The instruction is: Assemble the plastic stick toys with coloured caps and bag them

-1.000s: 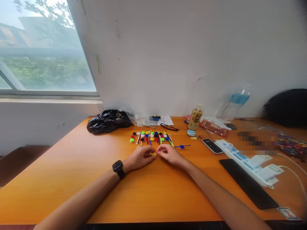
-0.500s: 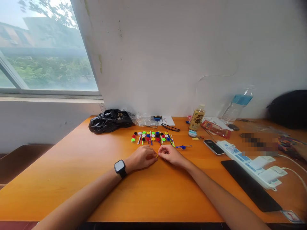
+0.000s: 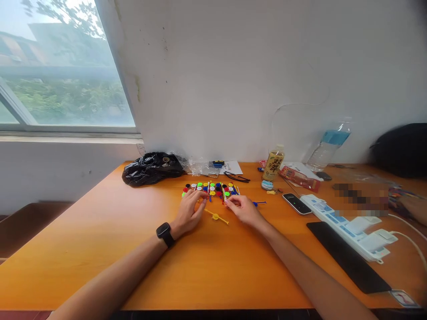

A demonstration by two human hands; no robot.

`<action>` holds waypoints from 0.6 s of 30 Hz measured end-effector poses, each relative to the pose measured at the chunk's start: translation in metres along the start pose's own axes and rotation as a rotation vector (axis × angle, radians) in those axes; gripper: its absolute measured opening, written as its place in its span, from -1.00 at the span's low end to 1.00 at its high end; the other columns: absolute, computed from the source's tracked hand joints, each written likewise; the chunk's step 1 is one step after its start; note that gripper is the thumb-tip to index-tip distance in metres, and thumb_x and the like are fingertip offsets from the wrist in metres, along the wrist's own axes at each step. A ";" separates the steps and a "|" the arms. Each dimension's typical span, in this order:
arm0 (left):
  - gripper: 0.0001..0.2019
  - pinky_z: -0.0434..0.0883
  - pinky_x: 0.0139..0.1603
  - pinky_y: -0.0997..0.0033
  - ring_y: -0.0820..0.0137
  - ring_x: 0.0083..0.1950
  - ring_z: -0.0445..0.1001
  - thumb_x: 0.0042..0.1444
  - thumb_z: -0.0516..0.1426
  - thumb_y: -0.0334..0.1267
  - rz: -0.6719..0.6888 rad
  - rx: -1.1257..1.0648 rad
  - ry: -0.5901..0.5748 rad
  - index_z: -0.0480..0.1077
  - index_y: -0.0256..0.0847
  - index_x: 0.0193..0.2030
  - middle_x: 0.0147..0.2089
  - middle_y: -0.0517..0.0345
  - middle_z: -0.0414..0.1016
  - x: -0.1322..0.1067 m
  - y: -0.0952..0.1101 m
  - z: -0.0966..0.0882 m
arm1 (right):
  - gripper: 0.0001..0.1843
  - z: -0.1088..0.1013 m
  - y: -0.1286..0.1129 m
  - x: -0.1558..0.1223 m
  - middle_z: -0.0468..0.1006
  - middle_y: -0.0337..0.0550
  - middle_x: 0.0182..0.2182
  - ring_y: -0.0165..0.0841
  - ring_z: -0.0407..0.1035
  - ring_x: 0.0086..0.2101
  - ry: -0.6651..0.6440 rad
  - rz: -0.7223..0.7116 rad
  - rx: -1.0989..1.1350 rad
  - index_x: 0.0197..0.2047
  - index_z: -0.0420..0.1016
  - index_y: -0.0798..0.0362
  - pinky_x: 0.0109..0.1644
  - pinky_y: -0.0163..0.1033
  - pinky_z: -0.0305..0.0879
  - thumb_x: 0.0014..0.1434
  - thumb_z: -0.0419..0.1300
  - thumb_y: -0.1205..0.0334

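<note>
A cluster of small coloured discs and thin sticks [image 3: 213, 189] lies on the orange table [image 3: 100, 249]. My left hand [image 3: 190, 211], with a black watch on its wrist, reaches into the left part of the cluster, fingers stretched forward and resting on the pieces. My right hand [image 3: 243, 209] is at the cluster's right side, fingertips pinched at a stick there. Between the hands, nearer to me, a yellow stick with a yellow disc on it [image 3: 216, 217] lies free on the table. A blue stick with a disc [image 3: 257, 203] lies just right of my right hand.
A black plastic bag [image 3: 151, 168], glasses [image 3: 236, 178], a small bottle [image 3: 273, 165], a water bottle [image 3: 327, 144], a phone [image 3: 296, 203], a white power strip [image 3: 350, 224] and a dark pad [image 3: 347, 255] stand on the table's far and right side. Another person's hand [image 3: 413, 206] shows at the right edge.
Both hands held the yellow stick piece together; it now lies on the table, and both hands have moved forward to the cluster of discs and sticks.
</note>
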State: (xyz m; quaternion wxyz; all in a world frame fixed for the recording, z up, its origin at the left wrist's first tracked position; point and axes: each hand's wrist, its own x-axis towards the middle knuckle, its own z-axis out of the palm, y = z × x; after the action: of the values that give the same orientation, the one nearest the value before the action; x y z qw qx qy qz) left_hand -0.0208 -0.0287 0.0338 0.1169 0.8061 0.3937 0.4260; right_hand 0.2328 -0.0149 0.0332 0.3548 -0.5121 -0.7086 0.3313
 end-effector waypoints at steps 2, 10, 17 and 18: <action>-0.83 0.36 0.15 0.10 0.16 0.04 0.42 0.36 0.08 -0.26 0.030 -0.001 -0.036 0.45 -0.13 0.01 0.01 0.02 0.58 0.000 -0.002 0.000 | -0.61 0.001 -0.003 -0.002 0.71 0.00 -0.30 -0.10 0.60 -0.22 -0.002 0.022 -0.003 -0.30 0.61 0.06 -0.08 -0.08 0.44 0.29 0.20 -0.10; -0.81 0.42 0.08 0.11 0.18 -0.07 0.49 0.31 0.19 -0.13 0.219 0.001 -0.326 0.56 -0.09 -0.03 -0.12 0.00 0.63 -0.002 -0.001 0.007 | -0.60 0.005 0.000 -0.003 0.69 -0.02 -0.31 -0.13 0.59 -0.25 -0.033 0.024 0.030 -0.28 0.58 0.06 -0.15 -0.11 0.45 0.28 0.21 -0.13; -0.76 0.43 0.01 0.17 0.21 -0.11 0.48 0.32 0.20 -0.10 0.200 -0.018 -0.265 0.52 -0.13 0.04 -0.15 0.02 0.62 -0.002 -0.001 0.007 | -0.48 -0.001 0.006 0.001 0.68 -0.01 -0.30 -0.33 0.42 -0.49 -0.056 0.093 0.071 -0.22 0.61 0.10 -0.53 -0.30 0.21 0.32 0.13 -0.22; -0.75 0.42 0.01 0.17 0.21 -0.11 0.48 0.32 0.20 -0.10 0.199 -0.017 -0.266 0.52 -0.13 0.04 -0.15 0.03 0.62 -0.002 -0.001 0.006 | -0.47 -0.001 0.006 0.001 0.68 -0.01 -0.29 -0.35 0.41 -0.50 -0.059 0.105 0.079 -0.20 0.61 0.09 -0.56 -0.32 0.17 0.32 0.12 -0.23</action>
State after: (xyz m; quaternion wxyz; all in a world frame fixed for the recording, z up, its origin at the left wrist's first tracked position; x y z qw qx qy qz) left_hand -0.0168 -0.0286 0.0283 0.1318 0.8894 0.2896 0.3283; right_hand 0.2365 -0.0121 0.0289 0.3357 -0.5242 -0.6772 0.3924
